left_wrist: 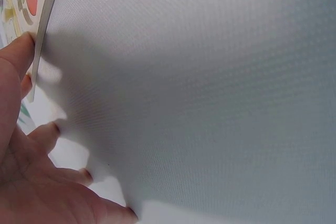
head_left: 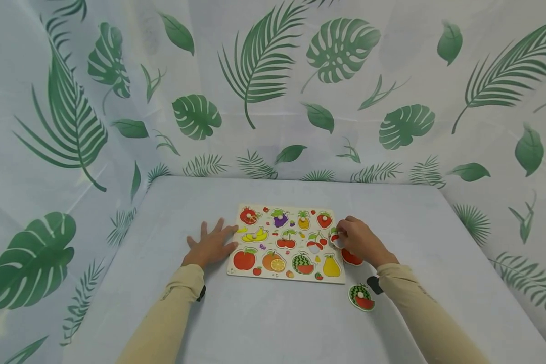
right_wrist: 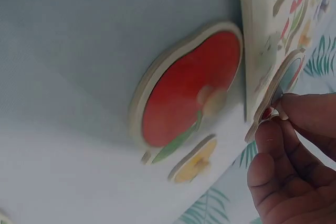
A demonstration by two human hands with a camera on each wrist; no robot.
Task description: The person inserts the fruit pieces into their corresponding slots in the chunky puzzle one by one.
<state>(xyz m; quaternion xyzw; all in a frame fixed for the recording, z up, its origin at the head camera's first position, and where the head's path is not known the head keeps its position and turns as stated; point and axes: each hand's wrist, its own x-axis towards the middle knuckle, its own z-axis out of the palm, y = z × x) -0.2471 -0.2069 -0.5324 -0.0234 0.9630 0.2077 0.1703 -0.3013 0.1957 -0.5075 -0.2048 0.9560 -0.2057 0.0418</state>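
A wooden fruit puzzle board (head_left: 264, 275) with printed and knobbed fruit pictures lies flat on the table. My left hand (head_left: 211, 245) rests at the board's left edge, fingers spread, with a fingertip and thumb touching that edge; the left wrist view shows this contact on the board (left_wrist: 38, 61). By its small knob, my right hand (head_left: 364, 240) pinches a fruit puzzle piece (right_wrist: 265, 108) between thumb and fingers. This piece is tilted at the board's right edge; the fingers hide part of its picture. Just below that hand lies a red apple-like puzzle piece (right_wrist: 184, 93) with a round knob.
A watermelon puzzle piece (head_left: 361, 298) lies near my right wrist, off the board's lower right corner. In the right wrist view a small yellow piece (right_wrist: 194, 160) lies beyond the red one. A leaf-patterned cloth (head_left: 273, 141) rises behind the table.
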